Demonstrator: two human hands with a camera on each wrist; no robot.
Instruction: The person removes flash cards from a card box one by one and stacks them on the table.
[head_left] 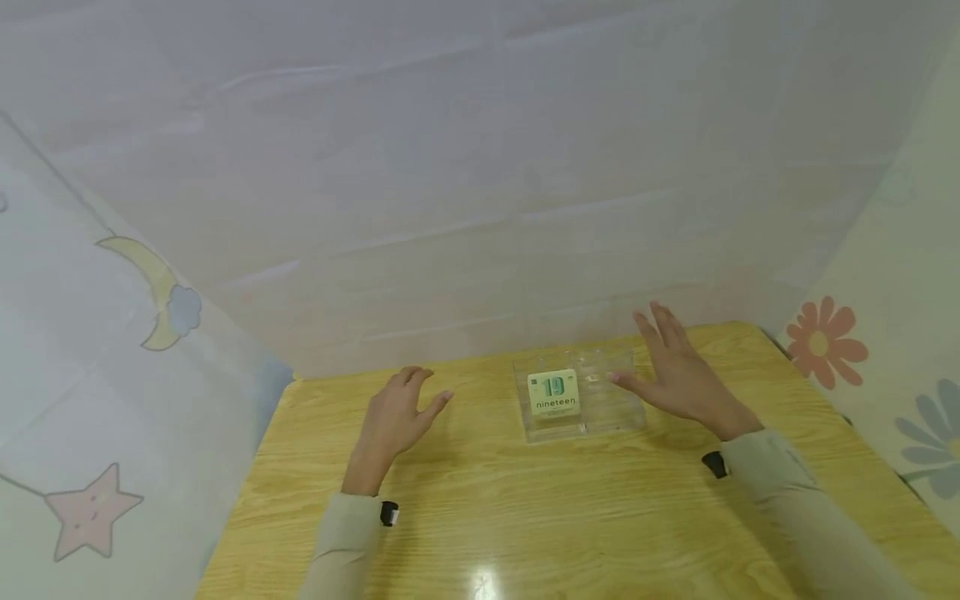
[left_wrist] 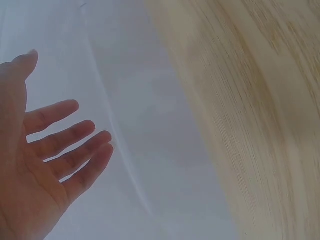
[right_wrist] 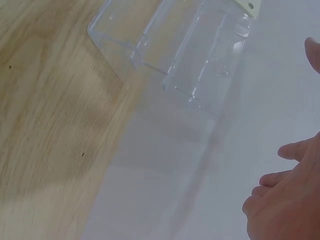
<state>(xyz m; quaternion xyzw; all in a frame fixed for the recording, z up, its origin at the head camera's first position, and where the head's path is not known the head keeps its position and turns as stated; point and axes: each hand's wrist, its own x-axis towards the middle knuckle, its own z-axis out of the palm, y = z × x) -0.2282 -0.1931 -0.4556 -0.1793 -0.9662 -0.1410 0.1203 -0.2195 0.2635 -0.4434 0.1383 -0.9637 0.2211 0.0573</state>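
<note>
A clear plastic divided tray [head_left: 615, 417] sits on the wooden table toward its back edge. In its left part is a pale green square box [head_left: 553, 393] printed "19 nineteen". My right hand [head_left: 678, 379] hovers at the tray's right side with fingers spread, its thumb overlapping the tray in the head view. To the left of the tray, my left hand [head_left: 393, 417] is held over the table, fingers relaxed and nothing in them. The left wrist view shows that same hand [left_wrist: 55, 155] with an empty palm and loosely extended fingers.
A pale wrinkled sheet [head_left: 480, 208] rises behind the wooden table [head_left: 480, 517]. The left wall covering bears a moon [head_left: 153, 283] and a pink star [head_left: 93, 512]. Flowers [head_left: 825, 342] decorate the right one. Each wrist wears a black band [head_left: 388, 512].
</note>
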